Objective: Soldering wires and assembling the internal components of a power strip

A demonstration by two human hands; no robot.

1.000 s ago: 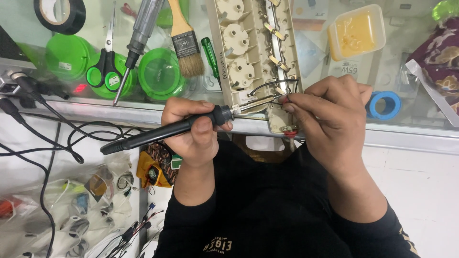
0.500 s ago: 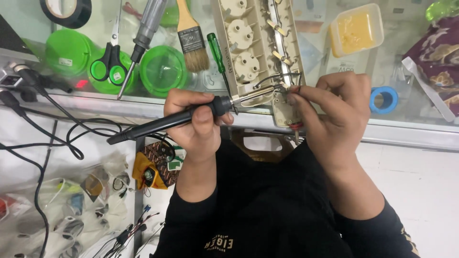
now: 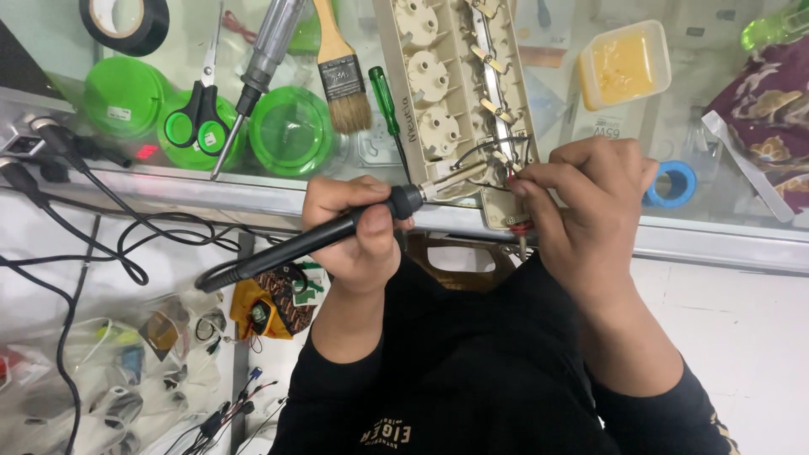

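My left hand (image 3: 358, 232) grips the black handle of a soldering iron (image 3: 286, 248), whose metal tip points right into the near end of an opened beige power strip (image 3: 438, 76). The strip lies on a glass counter with its round socket backs and brass strips facing up. My right hand (image 3: 581, 202) is closed at that same end, pinching thin wires against it; a black wire (image 3: 480, 150) loops out beside my fingertips and a red wire end (image 3: 520, 226) shows under them. The exact spot where the tip touches is hidden by my fingers.
On the glass behind lie green-handled scissors (image 3: 198, 118), a clear-handled screwdriver (image 3: 265, 59), a paintbrush (image 3: 341, 76), a green screwdriver (image 3: 386, 97), a yellow tub (image 3: 622, 63), blue tape (image 3: 674, 181) and black tape (image 3: 126, 21). Black cables (image 3: 101, 236) trail at the left.
Both hands stay at the strip's near end. The iron's handle has tilted slightly and my right hand has shifted a little along the wires.
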